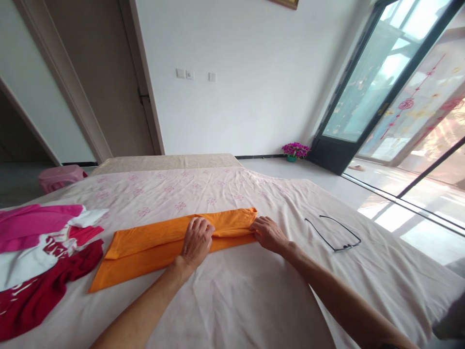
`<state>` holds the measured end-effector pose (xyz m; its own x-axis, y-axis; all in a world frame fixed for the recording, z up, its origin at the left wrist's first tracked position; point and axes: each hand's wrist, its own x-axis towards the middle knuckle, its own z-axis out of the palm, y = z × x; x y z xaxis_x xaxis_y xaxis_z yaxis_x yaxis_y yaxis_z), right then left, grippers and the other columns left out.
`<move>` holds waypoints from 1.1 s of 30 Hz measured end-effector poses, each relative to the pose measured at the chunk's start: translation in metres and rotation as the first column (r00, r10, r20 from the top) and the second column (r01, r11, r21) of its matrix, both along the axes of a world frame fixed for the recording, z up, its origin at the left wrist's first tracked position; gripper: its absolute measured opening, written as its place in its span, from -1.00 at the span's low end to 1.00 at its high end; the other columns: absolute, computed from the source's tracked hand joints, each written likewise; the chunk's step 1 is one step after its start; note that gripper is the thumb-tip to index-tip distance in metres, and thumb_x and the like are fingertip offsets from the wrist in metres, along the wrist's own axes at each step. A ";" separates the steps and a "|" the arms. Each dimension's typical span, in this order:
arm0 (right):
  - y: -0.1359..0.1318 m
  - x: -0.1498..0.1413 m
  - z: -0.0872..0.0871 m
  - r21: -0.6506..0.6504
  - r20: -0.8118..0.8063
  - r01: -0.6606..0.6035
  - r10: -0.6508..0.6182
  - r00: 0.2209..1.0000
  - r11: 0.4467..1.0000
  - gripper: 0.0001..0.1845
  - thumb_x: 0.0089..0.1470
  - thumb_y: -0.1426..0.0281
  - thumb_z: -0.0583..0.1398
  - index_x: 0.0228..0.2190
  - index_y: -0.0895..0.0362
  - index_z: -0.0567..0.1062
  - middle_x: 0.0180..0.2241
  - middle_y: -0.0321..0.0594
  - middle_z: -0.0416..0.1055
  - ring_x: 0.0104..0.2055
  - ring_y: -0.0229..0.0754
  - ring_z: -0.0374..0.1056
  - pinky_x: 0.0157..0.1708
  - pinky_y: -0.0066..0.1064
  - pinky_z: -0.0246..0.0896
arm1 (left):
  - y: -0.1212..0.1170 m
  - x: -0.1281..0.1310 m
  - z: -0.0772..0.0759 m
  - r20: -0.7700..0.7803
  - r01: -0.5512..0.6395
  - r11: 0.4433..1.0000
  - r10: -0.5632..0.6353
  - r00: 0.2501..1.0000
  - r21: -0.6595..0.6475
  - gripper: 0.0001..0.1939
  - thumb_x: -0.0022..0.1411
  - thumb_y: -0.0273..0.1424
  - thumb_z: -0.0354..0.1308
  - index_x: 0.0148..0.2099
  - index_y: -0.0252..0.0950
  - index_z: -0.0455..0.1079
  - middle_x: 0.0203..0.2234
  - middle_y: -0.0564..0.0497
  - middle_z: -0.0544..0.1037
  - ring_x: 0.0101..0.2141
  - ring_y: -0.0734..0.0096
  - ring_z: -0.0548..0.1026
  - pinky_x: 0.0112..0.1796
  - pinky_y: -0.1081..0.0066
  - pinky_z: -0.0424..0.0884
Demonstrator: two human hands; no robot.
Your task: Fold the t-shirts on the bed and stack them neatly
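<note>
An orange garment (145, 242) lies in a long folded strip across the bed, its layers overlapping and its left end spread wider than the right. My left hand (198, 238) is closed on the cloth near the middle, fingers curled over the folded edge. At the garment's right end, my right hand (269, 234) pinches the cloth with the fingertips. The fingertips of my left hand are partly hidden, and whether the garment is a shirt or something else cannot be told.
A pile of pink, white and red clothes (43, 247) rests at the left. Black-framed glasses (336, 235) lie on the pale bedsheet (232, 295) at the right. A pink stool (61, 177) stands beyond the bed, and purple flowers (296, 149) sit by the wall near the glass door (363, 97).
</note>
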<state>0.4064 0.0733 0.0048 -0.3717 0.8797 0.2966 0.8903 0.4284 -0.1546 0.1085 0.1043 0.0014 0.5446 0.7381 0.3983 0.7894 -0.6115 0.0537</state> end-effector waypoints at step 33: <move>0.085 -0.005 0.008 -0.066 -0.243 0.492 -0.492 0.836 0.868 -0.69 0.19 0.43 0.07 -0.10 0.06 0.54 -0.08 -0.13 0.47 -0.13 -0.14 0.39 -0.21 -0.39 0.21 | -0.003 0.017 -0.020 0.367 0.293 0.937 -0.209 0.906 -0.191 -0.59 0.32 -0.45 -0.01 0.18 -0.17 0.37 0.15 -0.09 0.44 0.17 0.25 0.37 0.19 0.13 0.29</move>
<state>0.4015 0.1587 0.0131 0.1940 0.9276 0.3193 0.9172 -0.0560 -0.3946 0.1260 0.1009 -0.0185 0.5889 0.6896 0.4214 0.5199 -0.7225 0.4558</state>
